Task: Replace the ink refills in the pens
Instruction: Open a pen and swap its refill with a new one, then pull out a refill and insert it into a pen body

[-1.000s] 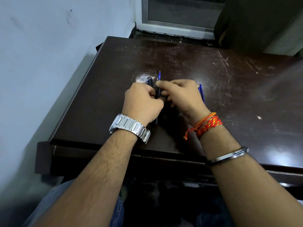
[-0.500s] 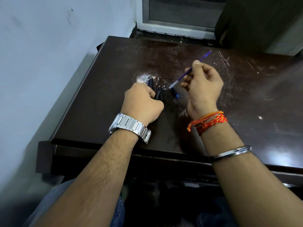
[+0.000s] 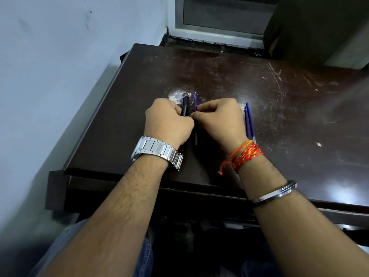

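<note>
My left hand (image 3: 167, 124) is closed around a black pen barrel (image 3: 184, 105), whose far end sticks out past my fingers. My right hand (image 3: 218, 121) rests right beside it, fingertips pinched on a thin blue refill (image 3: 195, 100). This refill runs between both hands, and its near end (image 3: 196, 138) shows below them. The join between pen and refill is hidden by my fingers. Two more blue refills (image 3: 248, 120) lie side by side on the dark table (image 3: 279, 108), just right of my right hand.
A whitish scuffed patch (image 3: 175, 94) marks the tabletop beyond my left hand. A pale wall runs along the table's left edge (image 3: 95, 124). A window frame (image 3: 219, 35) and a dark curtain (image 3: 311, 27) stand behind the far edge.
Half a second ago my right hand was raised to the right, holding a blue refill in the air. It has now come back down beside my left hand, and two refills lie to its right.
</note>
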